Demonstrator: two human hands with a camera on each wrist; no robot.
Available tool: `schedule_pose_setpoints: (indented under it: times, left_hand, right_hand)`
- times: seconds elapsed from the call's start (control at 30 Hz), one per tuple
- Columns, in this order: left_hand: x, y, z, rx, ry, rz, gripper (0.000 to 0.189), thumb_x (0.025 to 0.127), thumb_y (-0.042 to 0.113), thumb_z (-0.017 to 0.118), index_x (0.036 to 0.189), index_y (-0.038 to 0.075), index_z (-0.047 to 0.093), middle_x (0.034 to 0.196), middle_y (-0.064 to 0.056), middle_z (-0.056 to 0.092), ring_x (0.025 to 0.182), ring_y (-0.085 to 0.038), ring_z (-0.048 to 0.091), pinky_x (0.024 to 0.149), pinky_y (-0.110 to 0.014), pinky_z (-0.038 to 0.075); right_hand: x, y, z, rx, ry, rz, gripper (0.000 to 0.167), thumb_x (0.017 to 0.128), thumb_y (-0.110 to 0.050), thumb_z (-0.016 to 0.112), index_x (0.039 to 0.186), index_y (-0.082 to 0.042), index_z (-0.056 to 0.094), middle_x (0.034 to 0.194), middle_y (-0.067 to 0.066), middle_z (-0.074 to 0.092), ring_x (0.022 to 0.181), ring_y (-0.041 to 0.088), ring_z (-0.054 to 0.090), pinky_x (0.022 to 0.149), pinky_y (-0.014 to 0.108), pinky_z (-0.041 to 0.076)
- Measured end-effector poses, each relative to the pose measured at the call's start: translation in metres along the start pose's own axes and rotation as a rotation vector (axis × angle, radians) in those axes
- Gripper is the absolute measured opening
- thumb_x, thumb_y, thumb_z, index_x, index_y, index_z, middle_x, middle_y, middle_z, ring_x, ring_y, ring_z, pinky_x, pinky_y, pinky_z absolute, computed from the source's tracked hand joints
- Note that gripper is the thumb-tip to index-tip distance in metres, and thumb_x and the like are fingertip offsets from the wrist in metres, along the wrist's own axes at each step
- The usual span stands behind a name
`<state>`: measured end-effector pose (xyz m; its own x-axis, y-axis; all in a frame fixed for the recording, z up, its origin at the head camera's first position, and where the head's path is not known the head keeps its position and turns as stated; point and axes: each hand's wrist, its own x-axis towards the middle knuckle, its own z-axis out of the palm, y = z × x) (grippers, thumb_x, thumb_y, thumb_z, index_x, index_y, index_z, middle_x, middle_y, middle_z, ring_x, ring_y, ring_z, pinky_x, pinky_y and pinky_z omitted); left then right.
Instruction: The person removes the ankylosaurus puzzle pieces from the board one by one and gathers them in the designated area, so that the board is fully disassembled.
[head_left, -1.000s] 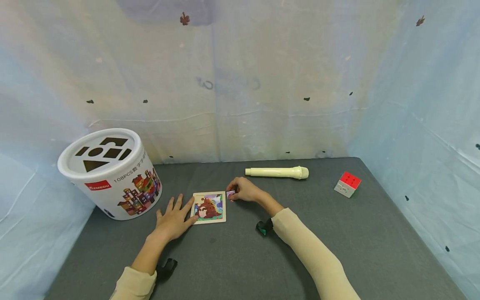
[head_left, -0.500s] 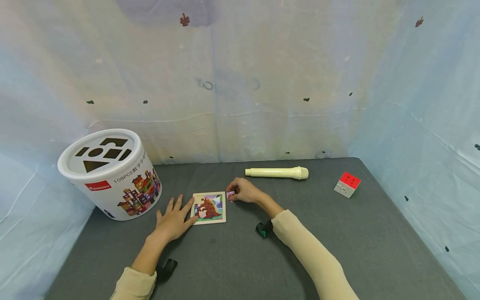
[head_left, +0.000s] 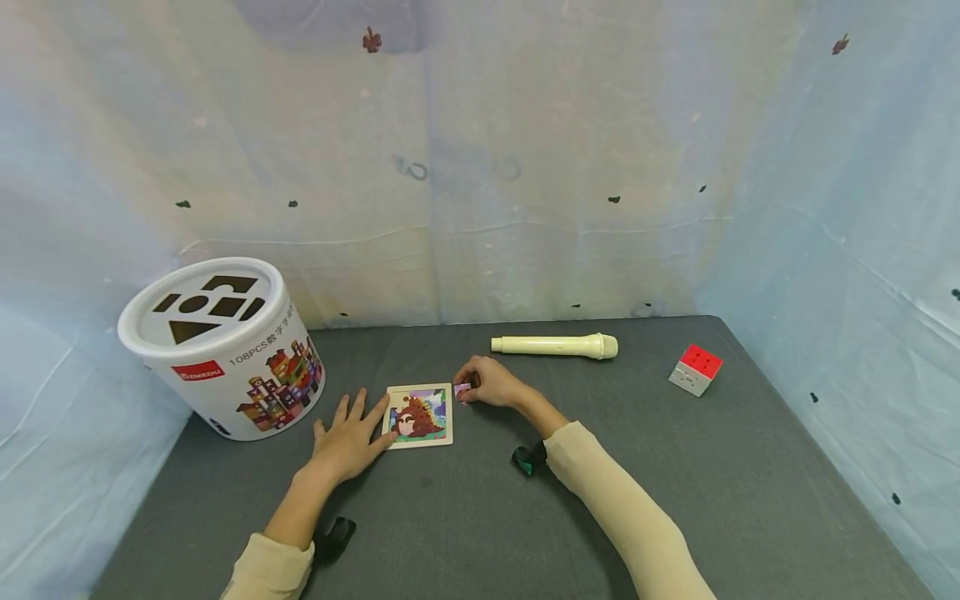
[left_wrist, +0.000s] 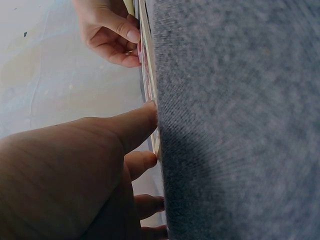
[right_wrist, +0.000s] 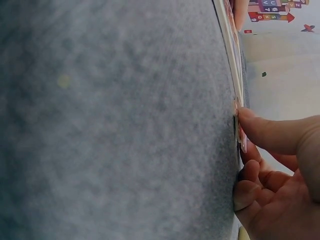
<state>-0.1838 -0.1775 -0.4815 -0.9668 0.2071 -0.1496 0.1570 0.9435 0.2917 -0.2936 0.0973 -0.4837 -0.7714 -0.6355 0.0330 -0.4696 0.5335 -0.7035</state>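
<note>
A small square jigsaw puzzle [head_left: 417, 418] in a pale wooden frame lies flat on the grey table, with a brown dinosaur-like picture inside. At its left side, my left hand [head_left: 345, 446] is spread flat, the thumb and index fingertips right at the frame. Just past the frame's upper right edge, my right hand [head_left: 491, 382] pinches a small purple puzzle piece [head_left: 461, 388] between thumb and fingers. From the right wrist, the thumb covers part of this thin piece [right_wrist: 243, 139], which stays low over the cloth beside the frame.
A large white block bucket [head_left: 217, 350] with shaped holes in its lid stands at the left. Behind the right hand lies a pale yellow toy microphone [head_left: 555, 345]. A red-topped puzzle cube [head_left: 695, 369] sits farther right. Pale curtains [head_left: 480, 167] surround the table.
</note>
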Motion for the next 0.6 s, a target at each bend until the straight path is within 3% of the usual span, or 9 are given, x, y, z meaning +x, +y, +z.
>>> schedule_pose_setpoints:
  times: [0.6]
  left_hand:
    - [0.0002,-0.0011,0.0005,0.002,-0.002,0.005,0.072,0.101,0.047,0.054,0.16,0.016,0.027,0.161,-0.029,0.015,0.145,-0.055,0.011,0.1,-0.083,0.012]
  right_hand:
    - [-0.0008,-0.0044,0.0001,-0.065,0.004,0.047,0.019,0.089,-0.004,0.075,0.108,-0.002,0.072,0.102,0.008,0.062,0.09,0.02,0.06,0.078,0.033,0.05]
